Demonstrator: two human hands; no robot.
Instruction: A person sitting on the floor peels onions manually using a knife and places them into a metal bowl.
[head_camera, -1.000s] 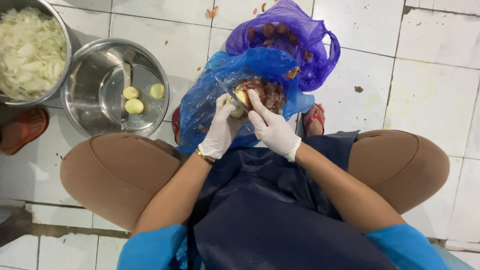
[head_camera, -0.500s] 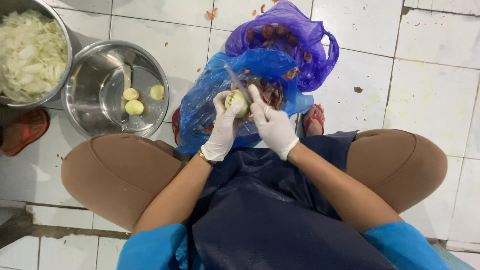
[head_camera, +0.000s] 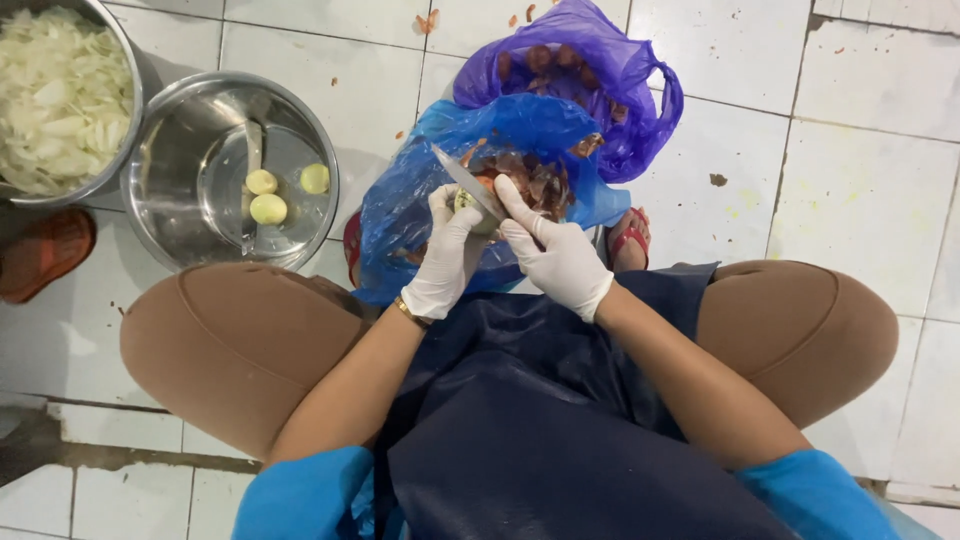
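Both hands wear white gloves and meet over an open blue plastic bag (head_camera: 410, 190) holding brown onion skins (head_camera: 535, 182). My left hand (head_camera: 445, 255) grips a small pale peeled onion (head_camera: 467, 203), mostly hidden by the fingers. In my right hand (head_camera: 555, 255) is a knife (head_camera: 462, 178), its blade lying across the onion and pointing up-left. I sit low with knees apart, a dark blue apron over my lap.
A purple bag (head_camera: 610, 70) of unpeeled onions sits behind the blue one. To the left, a steel bowl (head_camera: 160, 170) holds three peeled onions (head_camera: 268, 208); a second bowl (head_camera: 120, 60) at top left is full of sliced onion. White tiled floor surrounds me; a red sandal (head_camera: 45, 250) lies left.
The hands have shifted slightly within the bag's mouth, and the knife blade now lies across the onion, pointing up-left. The bowls and bags have stayed put.
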